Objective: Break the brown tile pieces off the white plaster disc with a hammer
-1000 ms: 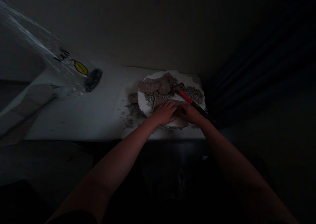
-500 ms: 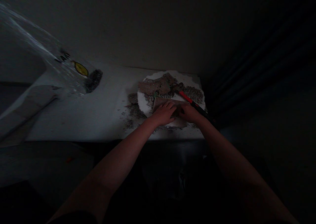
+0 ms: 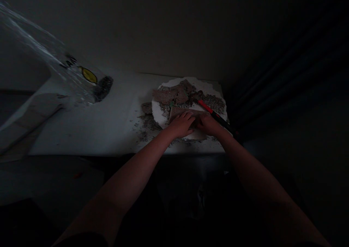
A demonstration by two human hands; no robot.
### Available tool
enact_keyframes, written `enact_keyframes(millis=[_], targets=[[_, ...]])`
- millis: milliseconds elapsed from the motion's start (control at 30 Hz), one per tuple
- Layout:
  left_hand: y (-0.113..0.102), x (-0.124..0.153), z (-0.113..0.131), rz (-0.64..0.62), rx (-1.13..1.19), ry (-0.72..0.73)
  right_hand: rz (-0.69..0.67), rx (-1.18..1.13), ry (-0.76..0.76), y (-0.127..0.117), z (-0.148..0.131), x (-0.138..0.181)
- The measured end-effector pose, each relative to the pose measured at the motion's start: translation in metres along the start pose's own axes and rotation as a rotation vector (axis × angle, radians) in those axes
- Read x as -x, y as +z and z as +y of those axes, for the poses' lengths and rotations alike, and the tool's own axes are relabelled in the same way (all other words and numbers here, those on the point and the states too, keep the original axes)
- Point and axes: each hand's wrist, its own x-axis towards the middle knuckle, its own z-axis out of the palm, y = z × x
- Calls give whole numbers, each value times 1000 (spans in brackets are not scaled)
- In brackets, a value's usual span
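On a round, ragged-edged white slab (image 3: 156, 113) lies a brown piece of coarse, burlap-like cloth (image 3: 176, 111). My left hand (image 3: 183, 125) rests over its left part, fingers stretched out and lying flat. Close to the right, my right hand (image 3: 208, 125) has its fingers curled in at the cloth's near side, seemingly pinching it; the fingertips are partly hidden. A hammer (image 3: 206, 106) with a red and black handle lies diagonally just beyond my right hand. Behind my hands sits another rumpled brown cloth piece (image 3: 170, 95), with grey crumbly bits (image 3: 215, 102) beside it.
A white table (image 3: 114, 120) stands against the wall, with dark crumbs (image 3: 144, 130) scattered left of the slab. At far left is a clear plastic bag (image 3: 79, 80) with a yellow label and dark contents. Dark curtain folds (image 3: 289, 58) hang on the right. The light is dim.
Hardly anything differs: both hands stay in the same place on the cloth. The hammer and bag have not moved.
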Motion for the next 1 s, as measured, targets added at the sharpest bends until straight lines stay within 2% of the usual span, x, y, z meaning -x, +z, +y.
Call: enact_keyframes(millis=[100,233,400,500,633,700,767,900,1000], targets=[[2,0,-1,-2,0,0,40,-69,-58,-1,4,3],[5,0,-3,-2,-10,-7,105,-130,-214,0,14,8],[4,0,-3,-5,-11,-3,37,59,-234,1,15,14],[4,-1,-3,-7,-19,-10,23,160,-146,3,3,15],[5,-1,-2,-11,-33,-8,38,148,150,5,-20,14],[5,-1,-2,-6,-38,-9,19,138,241,4,-25,14],[4,-1,-2,-6,-37,-12,9,139,186,1,-23,14],[2,0,-1,-27,-30,-7,-49,183,-52,-7,-7,14],[0,1,-1,-32,-36,-10,-62,231,-88,-7,-2,14]])
